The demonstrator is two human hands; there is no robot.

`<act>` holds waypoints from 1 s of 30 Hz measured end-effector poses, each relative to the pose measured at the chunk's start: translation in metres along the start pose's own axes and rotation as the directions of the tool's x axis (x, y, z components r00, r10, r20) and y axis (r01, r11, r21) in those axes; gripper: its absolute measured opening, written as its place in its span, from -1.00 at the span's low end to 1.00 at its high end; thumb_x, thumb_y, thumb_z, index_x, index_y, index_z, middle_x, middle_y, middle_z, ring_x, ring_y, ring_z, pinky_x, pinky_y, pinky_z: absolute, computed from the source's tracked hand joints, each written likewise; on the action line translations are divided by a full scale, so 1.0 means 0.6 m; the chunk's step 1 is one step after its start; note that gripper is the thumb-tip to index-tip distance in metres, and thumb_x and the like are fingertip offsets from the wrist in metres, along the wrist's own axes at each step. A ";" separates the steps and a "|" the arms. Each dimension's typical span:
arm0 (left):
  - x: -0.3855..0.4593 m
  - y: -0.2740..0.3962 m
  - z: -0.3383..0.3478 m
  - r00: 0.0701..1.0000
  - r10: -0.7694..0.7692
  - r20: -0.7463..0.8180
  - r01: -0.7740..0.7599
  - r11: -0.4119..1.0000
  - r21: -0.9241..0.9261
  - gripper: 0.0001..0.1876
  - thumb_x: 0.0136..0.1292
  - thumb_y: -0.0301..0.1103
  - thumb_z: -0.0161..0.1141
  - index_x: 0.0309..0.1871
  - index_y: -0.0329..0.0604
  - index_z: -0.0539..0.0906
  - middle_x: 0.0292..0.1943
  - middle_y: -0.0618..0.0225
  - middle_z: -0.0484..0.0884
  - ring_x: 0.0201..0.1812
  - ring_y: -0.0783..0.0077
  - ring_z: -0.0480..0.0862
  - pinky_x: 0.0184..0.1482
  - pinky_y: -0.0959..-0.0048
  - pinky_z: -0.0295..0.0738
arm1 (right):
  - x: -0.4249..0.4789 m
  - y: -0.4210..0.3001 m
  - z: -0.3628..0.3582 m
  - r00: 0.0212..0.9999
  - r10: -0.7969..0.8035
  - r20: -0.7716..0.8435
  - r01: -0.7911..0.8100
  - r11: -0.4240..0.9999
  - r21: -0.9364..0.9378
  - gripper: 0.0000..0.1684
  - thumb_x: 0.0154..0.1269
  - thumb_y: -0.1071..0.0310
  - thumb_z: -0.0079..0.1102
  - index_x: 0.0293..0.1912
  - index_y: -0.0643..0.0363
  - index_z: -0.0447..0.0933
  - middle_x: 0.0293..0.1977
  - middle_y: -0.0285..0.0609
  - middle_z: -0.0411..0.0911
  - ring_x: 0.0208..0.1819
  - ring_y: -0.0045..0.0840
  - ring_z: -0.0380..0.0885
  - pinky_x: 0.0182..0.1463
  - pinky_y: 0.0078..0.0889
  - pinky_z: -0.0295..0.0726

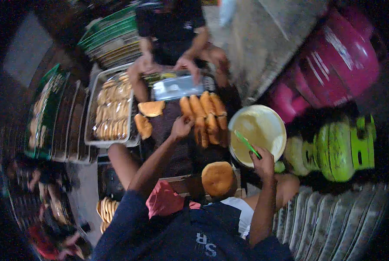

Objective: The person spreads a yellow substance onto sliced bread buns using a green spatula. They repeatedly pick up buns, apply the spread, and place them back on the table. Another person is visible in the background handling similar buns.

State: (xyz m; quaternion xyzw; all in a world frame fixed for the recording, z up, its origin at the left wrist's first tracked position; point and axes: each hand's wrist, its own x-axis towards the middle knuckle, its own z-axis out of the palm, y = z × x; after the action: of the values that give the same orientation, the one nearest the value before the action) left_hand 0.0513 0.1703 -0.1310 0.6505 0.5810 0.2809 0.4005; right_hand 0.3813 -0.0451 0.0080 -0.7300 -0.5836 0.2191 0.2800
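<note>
My right hand grips a green-handled spreader whose end reaches over a white bucket of pale yellow cream. Beside the left edge of a group of golden bread rolls, my left hand has its fingertips at one roll; whether it grips the roll is unclear. The rolls lie in two rows on a dark surface. Two folded bread pieces rest to the left of them. A round bun is close in front of my body.
A clear plastic crate of packaged bread stands at left. Across from me, a person's hands touch a clear plastic container. Green crates are stacked behind. Magenta and lime-green plastic items stand at right.
</note>
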 end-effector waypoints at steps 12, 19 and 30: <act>-0.381 0.134 0.180 0.800 0.370 0.472 -0.595 0.584 0.552 0.16 -0.06 0.28 0.41 0.53 -0.19 0.17 0.55 -0.18 0.00 0.56 -0.24 -0.05 0.43 -0.33 -0.07 | 0.245 0.229 0.044 0.858 0.452 0.243 -0.154 0.679 -0.718 -0.71 0.25 0.33 0.11 -0.13 0.25 0.69 -0.06 0.04 0.69 0.01 -0.16 0.68 -0.01 -0.12 0.67; -0.363 0.143 0.178 0.812 0.269 0.518 -0.557 0.622 0.551 0.25 -0.18 0.34 0.44 0.52 -0.20 0.17 0.54 -0.20 0.01 0.54 -0.26 0.00 0.42 -0.32 -0.05 | 0.232 0.447 0.295 0.716 0.356 0.601 0.279 0.643 -0.713 -0.68 0.24 0.24 0.09 -0.15 0.13 0.74 -0.04 -0.08 0.70 -0.04 -0.28 0.69 -0.08 -0.10 0.65; -0.364 0.110 0.200 0.809 0.345 0.475 -0.586 0.420 0.693 0.13 -0.11 0.30 0.39 0.46 -0.24 0.24 0.48 -0.21 0.15 0.49 -0.22 0.11 0.38 -0.30 0.02 | 0.274 0.482 0.424 0.839 0.222 0.497 0.129 0.806 -0.578 -0.69 0.28 0.24 0.09 -0.17 0.14 0.73 -0.17 0.03 0.70 -0.16 -0.16 0.70 -0.04 0.05 0.62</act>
State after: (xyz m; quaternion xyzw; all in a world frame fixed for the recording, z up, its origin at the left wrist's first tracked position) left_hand 0.1497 -0.0678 -0.1156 0.9250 0.3787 -0.0066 0.0316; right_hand 0.4641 0.1073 -0.3728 -0.7022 -0.6580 0.2309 -0.1434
